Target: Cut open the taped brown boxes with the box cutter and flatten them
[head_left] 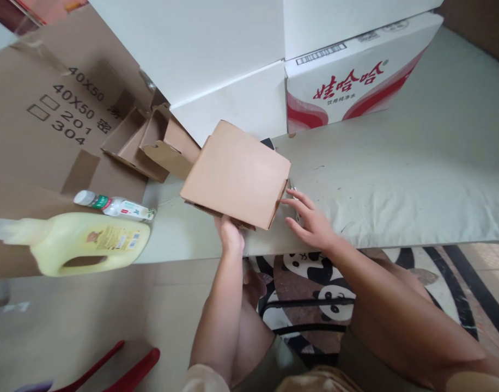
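Note:
A brown cardboard box (238, 173) is tilted above the near edge of the pale green cloth. My left hand (230, 235) grips its lower edge from below, with the fingers partly hidden under the cardboard. Just right of the box, my right hand (309, 220) has its fingers spread, the fingertips close to the box's right edge. A small metallic object, too hidden to name, shows behind those fingers. Folded brown cartons (170, 144) stand behind and to the left of the box.
A white and red carton (356, 76) stands at the back beside white boxes (233, 103). On the left are a yellow jug (90, 239), a small bottle (119, 207) and a large printed carton (32, 147). The cloth-covered surface (413, 179) extends right.

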A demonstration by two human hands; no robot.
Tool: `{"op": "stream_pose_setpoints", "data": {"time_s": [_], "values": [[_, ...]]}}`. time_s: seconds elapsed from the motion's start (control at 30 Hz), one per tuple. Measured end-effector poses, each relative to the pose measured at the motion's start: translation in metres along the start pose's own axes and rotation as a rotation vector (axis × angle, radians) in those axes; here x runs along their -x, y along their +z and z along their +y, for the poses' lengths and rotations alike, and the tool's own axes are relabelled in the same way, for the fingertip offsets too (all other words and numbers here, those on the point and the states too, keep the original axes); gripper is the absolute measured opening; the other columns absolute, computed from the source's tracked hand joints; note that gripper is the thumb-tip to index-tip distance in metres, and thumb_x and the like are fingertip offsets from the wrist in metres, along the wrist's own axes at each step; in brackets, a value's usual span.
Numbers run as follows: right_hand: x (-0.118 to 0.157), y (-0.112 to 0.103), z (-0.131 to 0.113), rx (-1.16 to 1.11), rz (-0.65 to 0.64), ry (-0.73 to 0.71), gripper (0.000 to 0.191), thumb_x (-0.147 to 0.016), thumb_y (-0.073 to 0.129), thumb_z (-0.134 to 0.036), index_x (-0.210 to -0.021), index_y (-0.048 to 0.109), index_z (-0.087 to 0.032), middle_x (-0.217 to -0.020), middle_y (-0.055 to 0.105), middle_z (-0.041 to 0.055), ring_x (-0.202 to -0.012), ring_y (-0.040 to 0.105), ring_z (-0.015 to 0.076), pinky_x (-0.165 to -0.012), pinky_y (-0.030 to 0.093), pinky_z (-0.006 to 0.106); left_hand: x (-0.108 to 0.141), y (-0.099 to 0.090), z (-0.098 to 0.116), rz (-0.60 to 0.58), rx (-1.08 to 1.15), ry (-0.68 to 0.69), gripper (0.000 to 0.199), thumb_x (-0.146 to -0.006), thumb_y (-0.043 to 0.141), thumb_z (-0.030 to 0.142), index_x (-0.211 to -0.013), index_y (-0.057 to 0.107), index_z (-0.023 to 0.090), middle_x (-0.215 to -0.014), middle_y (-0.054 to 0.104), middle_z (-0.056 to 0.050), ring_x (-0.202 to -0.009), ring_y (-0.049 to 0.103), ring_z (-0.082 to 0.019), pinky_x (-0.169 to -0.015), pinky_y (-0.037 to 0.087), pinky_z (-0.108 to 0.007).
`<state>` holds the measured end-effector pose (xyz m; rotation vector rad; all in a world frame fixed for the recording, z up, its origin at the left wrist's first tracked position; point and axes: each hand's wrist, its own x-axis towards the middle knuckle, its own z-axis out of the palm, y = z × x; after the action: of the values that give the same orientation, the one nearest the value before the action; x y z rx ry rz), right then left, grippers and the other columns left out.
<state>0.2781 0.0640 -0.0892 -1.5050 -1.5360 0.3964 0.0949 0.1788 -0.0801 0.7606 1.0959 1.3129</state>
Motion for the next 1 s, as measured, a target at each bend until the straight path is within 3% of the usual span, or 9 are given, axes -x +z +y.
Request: {"op": "stream_pose_setpoints", "data": {"time_s": [0.13, 0.3, 0.37, 0.47, 0.57, 0.67, 0.73, 0.9, 1.0], "values": [[0.002, 0.001, 0.011, 0.314, 0.076, 0.188, 0.037, -0.091, 0.052, -0.036, -0.124, 0.065, -0.025, -0.128, 0.058, 0.0181, -0.109, 0.061, 0.0379, -0.094, 0.049, 0.062, -0.004, -0.005, 0.014, 0.150, 0.011, 0.397, 0.029, -0.074, 0.070, 0.032, -0.100, 0.062, 0.023, -0.102, 0.070, 0.001, -0.100, 0.068, -0.017, -0.087, 0.054, -0.027], [-0.001, 0.000, 0.014, 0.504, -0.075, 0.346, 0.043, -0.086, 0.054, -0.031, -0.126, 0.065, -0.020, -0.103, 0.065, 0.0186, -0.092, 0.062, 0.0364, -0.082, 0.050, 0.054, -0.005, -0.023, 0.028, 0.221, -0.178, 0.725, 0.036, -0.082, 0.066, 0.029, -0.116, 0.055, 0.025, -0.128, 0.062, -0.005, -0.127, 0.058, -0.019, -0.111, 0.043, -0.032], [-0.004, -0.003, 0.010, 0.498, -0.109, 0.413, 0.047, -0.083, 0.053, -0.025, -0.130, 0.062, -0.019, -0.102, 0.068, 0.0173, -0.086, 0.063, 0.0329, -0.075, 0.049, 0.045, -0.006, -0.028, 0.028, 0.270, -0.373, 0.815, 0.039, -0.083, 0.062, 0.028, -0.121, 0.053, 0.022, -0.125, 0.061, -0.008, -0.125, 0.059, -0.021, -0.111, 0.043, -0.034], [-0.009, -0.007, 0.008, 0.412, -0.048, 0.544, 0.051, -0.079, 0.052, -0.021, -0.129, 0.060, -0.017, -0.100, 0.071, 0.0137, -0.078, 0.062, 0.0258, -0.069, 0.045, 0.036, -0.010, -0.031, 0.025, 0.283, -0.616, 0.948, 0.038, -0.085, 0.057, 0.025, -0.122, 0.054, 0.019, -0.117, 0.061, -0.011, -0.113, 0.062, -0.023, -0.103, 0.048, -0.038], [-0.009, -0.011, 0.006, 0.082, 0.082, 0.592, 0.039, -0.081, 0.049, -0.023, -0.117, 0.064, -0.018, -0.076, 0.065, 0.0039, -0.063, 0.056, 0.0186, -0.059, 0.041, 0.030, -0.012, -0.030, 0.022, 0.239, -0.672, 1.035, 0.040, -0.086, 0.053, 0.020, -0.126, 0.053, 0.020, -0.114, 0.060, -0.010, -0.109, 0.063, -0.023, -0.097, 0.051, -0.038], [-0.006, -0.012, -0.010, -0.337, 0.253, 0.499, 0.027, -0.089, 0.047, -0.031, -0.109, 0.062, -0.022, -0.060, 0.045, -0.0051, -0.049, 0.040, 0.0126, -0.046, 0.030, 0.025, -0.012, -0.031, 0.019, 0.225, -0.679, 1.047, 0.043, -0.084, 0.052, 0.017, -0.127, 0.051, 0.021, -0.115, 0.060, -0.010, -0.110, 0.062, -0.023, -0.097, 0.051, -0.039], [-0.003, -0.011, -0.032, -0.520, 0.280, 0.350, 0.025, -0.095, 0.045, -0.038, -0.108, 0.061, -0.023, -0.060, 0.041, -0.0065, -0.046, 0.035, 0.0111, -0.043, 0.027, 0.024, -0.010, -0.031, 0.017, 0.210, -0.689, 1.024, 0.045, -0.083, 0.052, 0.016, -0.128, 0.050, 0.021, -0.117, 0.059, -0.010, -0.113, 0.060, -0.023, -0.100, 0.049, -0.039], [0.007, -0.003, -0.098, -0.527, -0.144, 0.076, 0.029, -0.105, 0.037, -0.035, -0.107, 0.062, -0.020, -0.059, 0.053, -0.0052, -0.048, 0.047, 0.0094, -0.048, 0.038, 0.024, -0.004, -0.031, 0.013, 0.135, -0.686, 0.970, 0.048, -0.083, 0.055, 0.019, -0.130, 0.048, 0.022, -0.118, 0.056, -0.010, -0.114, 0.058, -0.025, -0.102, 0.047, -0.041], [0.007, 0.004, -0.114, -0.392, -0.199, 0.075, 0.026, -0.105, 0.037, -0.029, -0.102, 0.060, -0.019, -0.059, 0.056, -0.0054, -0.047, 0.048, 0.0072, -0.049, 0.039, 0.022, -0.002, -0.031, 0.012, 0.126, -0.679, 0.964, 0.052, -0.081, 0.056, 0.020, -0.132, 0.046, 0.022, -0.119, 0.055, -0.010, -0.115, 0.057, -0.026, -0.103, 0.047, -0.041]]}}
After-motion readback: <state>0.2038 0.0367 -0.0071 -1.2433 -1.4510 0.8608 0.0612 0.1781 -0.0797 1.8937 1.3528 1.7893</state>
